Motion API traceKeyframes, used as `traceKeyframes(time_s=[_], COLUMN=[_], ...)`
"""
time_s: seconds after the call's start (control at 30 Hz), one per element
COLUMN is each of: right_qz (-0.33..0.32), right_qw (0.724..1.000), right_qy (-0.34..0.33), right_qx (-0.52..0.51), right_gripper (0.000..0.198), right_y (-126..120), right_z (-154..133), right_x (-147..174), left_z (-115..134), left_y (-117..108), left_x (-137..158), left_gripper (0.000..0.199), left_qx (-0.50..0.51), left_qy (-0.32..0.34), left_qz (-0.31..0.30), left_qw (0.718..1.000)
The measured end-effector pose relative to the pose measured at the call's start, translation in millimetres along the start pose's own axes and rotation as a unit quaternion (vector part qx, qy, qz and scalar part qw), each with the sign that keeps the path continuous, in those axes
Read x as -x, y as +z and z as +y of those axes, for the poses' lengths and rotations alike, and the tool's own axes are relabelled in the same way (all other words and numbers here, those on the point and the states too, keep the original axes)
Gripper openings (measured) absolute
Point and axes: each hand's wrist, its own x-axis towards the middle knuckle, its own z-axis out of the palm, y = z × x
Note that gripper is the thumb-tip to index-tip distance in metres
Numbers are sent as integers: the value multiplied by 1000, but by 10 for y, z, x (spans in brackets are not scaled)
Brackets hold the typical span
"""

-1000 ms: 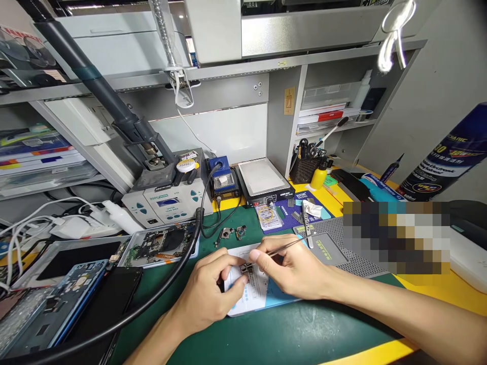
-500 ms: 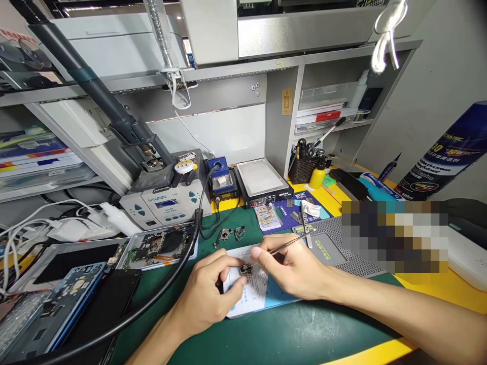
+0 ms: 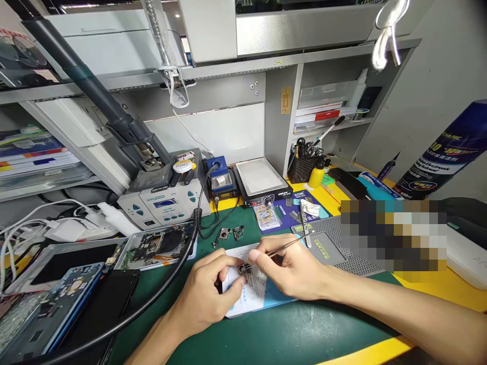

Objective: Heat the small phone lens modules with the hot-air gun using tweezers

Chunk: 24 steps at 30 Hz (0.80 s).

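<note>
Tweezers (image 3: pixel 283 247) are pinched in the right hand (image 3: pixel 294 271), tips pointed down onto a small dark metal part (image 3: pixel 244 268). That part is pressed between thumb and fingers of the left hand (image 3: pixel 207 294), both hands closed in a grip. The part sits between the two hands on a white and blue card (image 3: pixel 253 294), which lies on the green mat (image 3: pixel 304 334) under the hands.

The part is judged very light, stiff and fragile, easily flicked away or bent; it is best held by its outer edges with the fingertips, and touched only lightly with the tweezer tips. The tweezers are thin, springy and slippery, and are held at mid-shaft.

Much of the part is hidden by the left fingers and right thumb, so its shape and what the tips touch cannot be made out. Print on the card is too small to read. Beyond the hands, two more small metal parts (image 3: pixel 230 233) are seen. Left of the left hand an opened phone (image 3: pixel 158 246) is partly crossed by a black cable (image 3: pixel 167 284). Right of the right hand a patch is blurred out.
</note>
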Motion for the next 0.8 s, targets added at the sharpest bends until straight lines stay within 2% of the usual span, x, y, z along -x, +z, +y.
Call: traceKeyframes(time_s=[0.27, 0.8], right_qz=[2, 7], right_qw=[1000, 1000], right_qy=[-13, 14], right_qx=[7, 17], right_gripper=[33, 36], right_y=[1, -14], right_z=[-1, -21], right_x=[1, 1], left_z=[3, 11], left_y=[-3, -9], left_x=[-2, -3], left_gripper=[16, 13], left_qx=[-4, -15], left_qy=[0, 13], left_qz=[-4, 3], left_qw=[1000, 1000])
